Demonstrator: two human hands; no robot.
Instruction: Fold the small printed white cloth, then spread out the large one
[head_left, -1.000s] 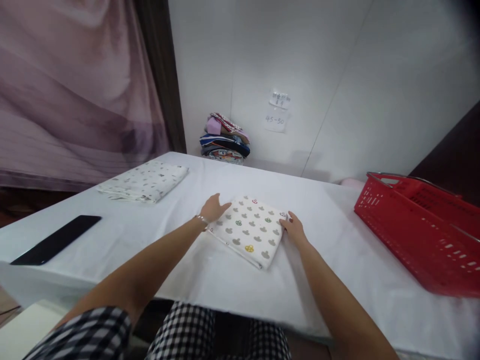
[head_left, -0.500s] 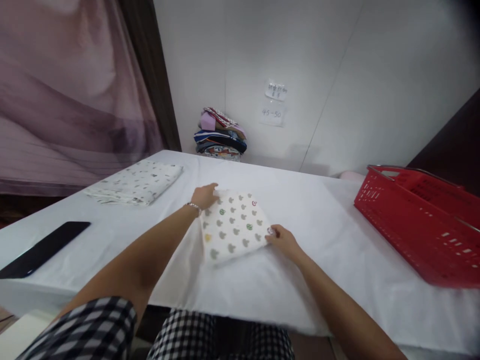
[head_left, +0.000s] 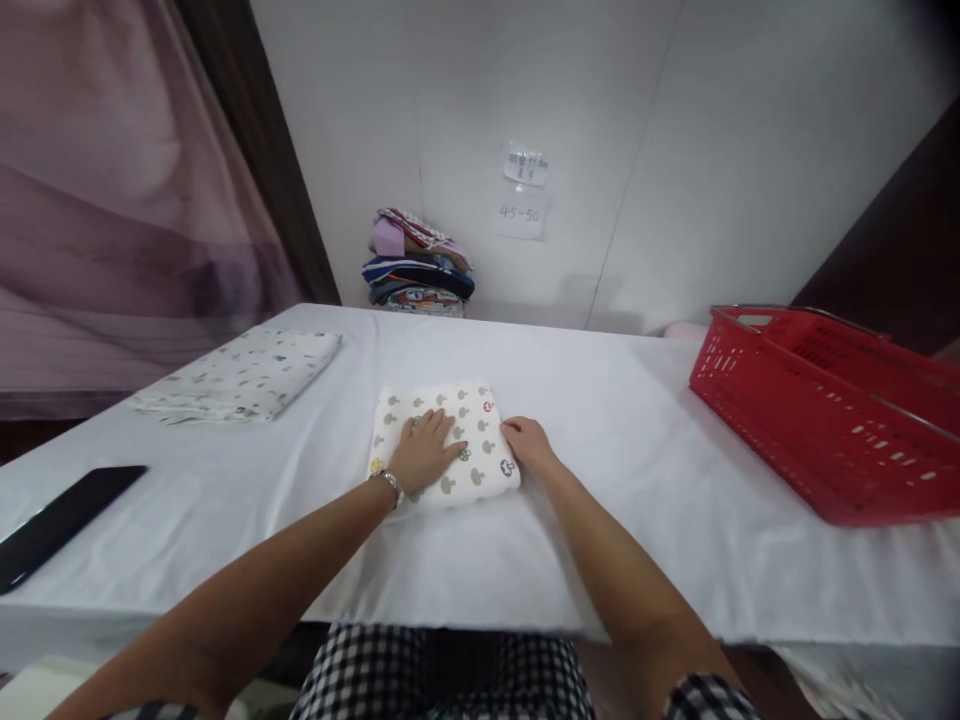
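Note:
A folded white cloth with small mushroom prints lies square on the white-covered table, in front of me. My left hand rests flat on top of it, fingers spread, a bracelet at the wrist. My right hand touches the cloth's right edge near its front corner, fingers curled against the fold.
A second folded patterned cloth lies at the table's left. A black phone sits near the left front edge. A red plastic basket stands at the right. A pile of folded clothes leans against the back wall.
The cloth has been turned from a diagonal to lie square with the table edge. My left hand came from its far corner onto its top; my right hand moved left with its edge.

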